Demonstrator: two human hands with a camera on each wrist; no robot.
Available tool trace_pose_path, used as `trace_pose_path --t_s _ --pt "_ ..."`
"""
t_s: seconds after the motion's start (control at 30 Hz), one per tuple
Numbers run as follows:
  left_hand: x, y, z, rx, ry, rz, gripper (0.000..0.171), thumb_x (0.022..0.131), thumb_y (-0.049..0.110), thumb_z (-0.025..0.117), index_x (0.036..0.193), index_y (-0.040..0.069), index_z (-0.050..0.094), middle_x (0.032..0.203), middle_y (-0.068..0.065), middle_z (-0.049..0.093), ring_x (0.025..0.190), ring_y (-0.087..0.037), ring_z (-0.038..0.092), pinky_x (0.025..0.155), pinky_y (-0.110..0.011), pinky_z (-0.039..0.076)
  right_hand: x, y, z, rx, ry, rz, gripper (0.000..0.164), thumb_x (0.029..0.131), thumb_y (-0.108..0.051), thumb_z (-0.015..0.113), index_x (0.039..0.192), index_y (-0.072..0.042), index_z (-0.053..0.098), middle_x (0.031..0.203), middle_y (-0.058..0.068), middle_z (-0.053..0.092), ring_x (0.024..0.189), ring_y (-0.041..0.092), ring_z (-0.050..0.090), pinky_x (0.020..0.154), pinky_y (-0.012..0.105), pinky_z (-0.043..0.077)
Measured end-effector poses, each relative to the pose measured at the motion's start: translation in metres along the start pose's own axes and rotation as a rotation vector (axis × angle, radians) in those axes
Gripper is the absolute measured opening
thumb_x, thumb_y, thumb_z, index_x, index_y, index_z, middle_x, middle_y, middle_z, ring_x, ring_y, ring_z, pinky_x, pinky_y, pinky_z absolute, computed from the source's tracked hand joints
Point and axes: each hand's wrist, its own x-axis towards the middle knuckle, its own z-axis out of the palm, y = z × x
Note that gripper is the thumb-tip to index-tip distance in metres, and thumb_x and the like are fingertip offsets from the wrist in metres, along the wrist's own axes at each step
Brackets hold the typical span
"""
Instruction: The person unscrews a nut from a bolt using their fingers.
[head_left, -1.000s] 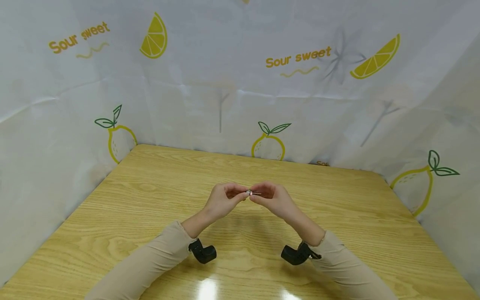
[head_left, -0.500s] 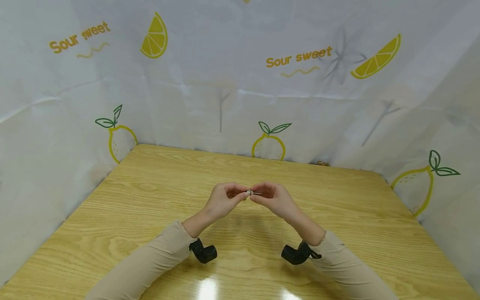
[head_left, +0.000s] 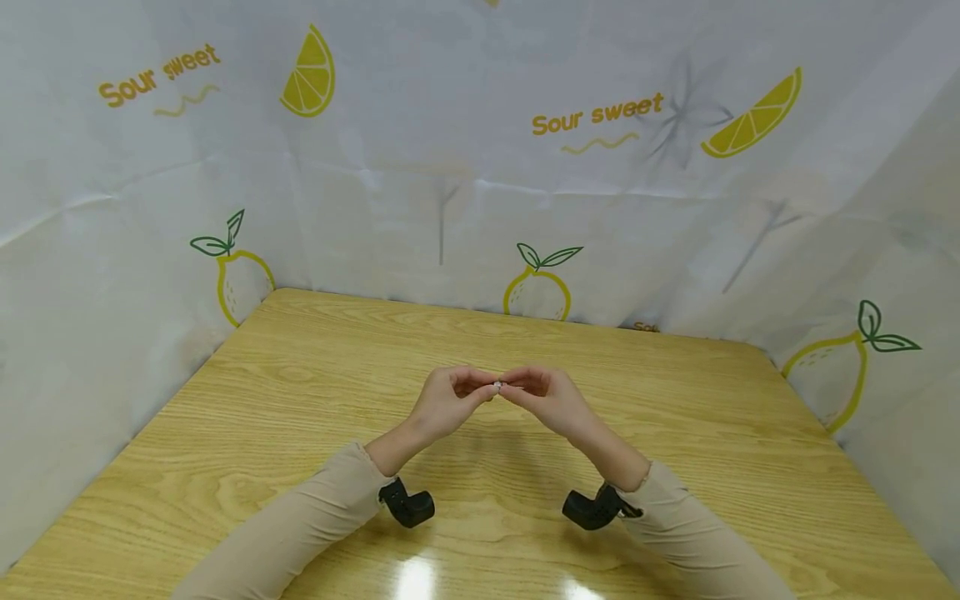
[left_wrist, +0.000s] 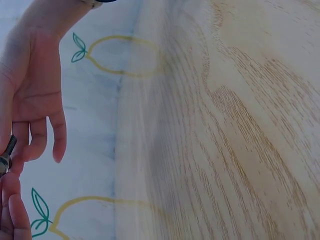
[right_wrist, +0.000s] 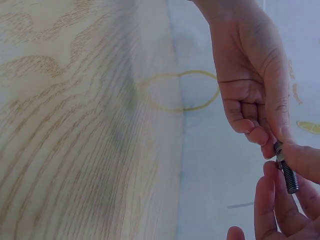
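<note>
A small dark metal bolt [right_wrist: 291, 182] with a threaded shank is held between both hands above the table. My left hand [head_left: 442, 404] pinches its head end, which the fingertips mostly hide. My right hand [head_left: 551, 404] has thumb and forefinger at a wider, shiny metal ring on the bolt, which looks like a nut [right_wrist: 280, 154]. In the right wrist view the shank points towards the right palm. The left wrist view shows only part of the bolt [left_wrist: 11, 145] at the image edge, beside the fingertips.
The wood-grain table [head_left: 300, 358] lies under both hands. A pale curtain [head_left: 420, 125] with lemon prints surrounds its back and sides. Black wrist-worn cameras, the left camera [head_left: 407, 504] and the right camera [head_left: 591, 508], hang below the sleeves.
The right thumb and fingertips have shifted slightly on the bolt, and less of the shank shows in the head view. Both arms and the left hand look almost still.
</note>
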Motion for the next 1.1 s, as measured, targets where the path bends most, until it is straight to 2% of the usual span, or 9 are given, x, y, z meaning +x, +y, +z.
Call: trace_pose_path --t_s 0.13,0.23,0.4,0.53,0.63,0.7,0.87,1.0,1.1 --pt "0.0001 -0.0015 -0.0003 0.006 0.01 0.019 0.02 0.089 0.012 0.063 0.105 0.0 0.069 0.1 -0.018 0.069 0.087 -0.032 0.067 0.068 -0.02 0.053 0.0 0.0002 -0.001 0.02 -0.009 -0.015 0.039 0.089 -0.018 0.064 0.123 0.0 0.055 0.119 0.019 0.06 0.111 0.034 0.059 0.092 0.04 0.05" --pt "0.0002 -0.0019 -0.0004 0.0 0.009 0.021 0.021 0.089 0.013 0.063 0.105 0.0 0.069 0.1 -0.018 0.069 0.087 -0.033 0.067 0.068 -0.02 0.053 0.0003 0.0001 -0.0008 0.018 -0.022 -0.006 0.041 0.093 -0.025 0.058 0.126 0.0 0.054 0.117 0.019 0.062 0.108 0.036 0.059 0.093 0.043 0.049" --pt "0.0006 -0.0023 -0.0009 -0.004 0.002 0.005 0.021 0.09 0.014 0.063 0.105 0.002 0.069 0.101 -0.018 0.069 0.089 -0.036 0.066 0.067 -0.021 0.052 0.0003 -0.001 0.0003 -0.01 -0.027 0.012 0.038 0.097 -0.03 0.051 0.117 -0.001 0.063 0.106 0.018 0.069 0.1 0.034 0.063 0.093 0.049 0.048" --pt "0.0004 -0.0029 -0.0012 -0.006 0.002 0.009 0.02 0.089 0.012 0.063 0.105 0.001 0.069 0.101 -0.019 0.069 0.089 -0.037 0.065 0.068 -0.021 0.052 0.0001 -0.0006 0.0002 0.008 -0.021 -0.006 0.031 0.093 -0.021 0.059 0.117 0.0 0.062 0.112 0.019 0.065 0.104 0.033 0.062 0.09 0.041 0.052" --pt "0.0004 -0.003 -0.0008 -0.011 -0.002 0.013 0.021 0.089 0.012 0.063 0.105 0.0 0.069 0.101 -0.019 0.069 0.09 -0.039 0.065 0.07 -0.024 0.054 0.0004 -0.0003 0.0007 0.048 -0.016 -0.001 0.037 0.09 -0.019 0.062 0.123 -0.002 0.056 0.119 0.019 0.061 0.109 0.033 0.06 0.089 0.035 0.052" --pt "0.0003 -0.0026 -0.0006 -0.02 -0.007 0.011 0.021 0.089 0.011 0.063 0.105 -0.001 0.069 0.101 -0.02 0.069 0.091 -0.041 0.064 0.072 -0.029 0.055 0.0005 -0.0006 0.001 0.066 -0.024 0.015 0.041 0.093 -0.023 0.059 0.127 -0.002 0.053 0.119 0.019 0.06 0.11 0.033 0.059 0.092 0.038 0.051" --pt "0.0001 -0.001 -0.0006 -0.016 -0.006 -0.004 0.02 0.09 0.012 0.062 0.105 0.0 0.069 0.102 -0.019 0.069 0.092 -0.04 0.065 0.07 -0.026 0.054 0.0011 -0.0011 0.0022 0.056 -0.046 0.039 0.039 0.098 -0.03 0.049 0.12 0.002 0.058 0.109 0.019 0.066 0.103 0.036 0.061 0.095 0.043 0.048" --pt "-0.0008 -0.0018 -0.001 -0.011 -0.002 0.005 0.021 0.09 0.013 0.062 0.105 -0.001 0.069 0.101 -0.019 0.069 0.09 -0.037 0.065 0.07 -0.026 0.054 0.0006 -0.0014 0.0026 0.022 -0.017 0.001 0.031 0.094 -0.02 0.057 0.116 0.002 0.061 0.109 0.019 0.066 0.102 0.036 0.062 0.089 0.041 0.051" --pt "-0.0012 -0.003 -0.0014 -0.013 0.0 0.017 0.022 0.09 0.013 0.062 0.105 -0.002 0.068 0.101 -0.02 0.068 0.089 -0.037 0.065 0.07 -0.026 0.054 0.0003 -0.0013 0.0024 0.028 -0.008 -0.011 0.038 0.09 -0.017 0.063 0.122 0.001 0.056 0.118 0.019 0.061 0.109 0.035 0.059 0.088 0.038 0.052"
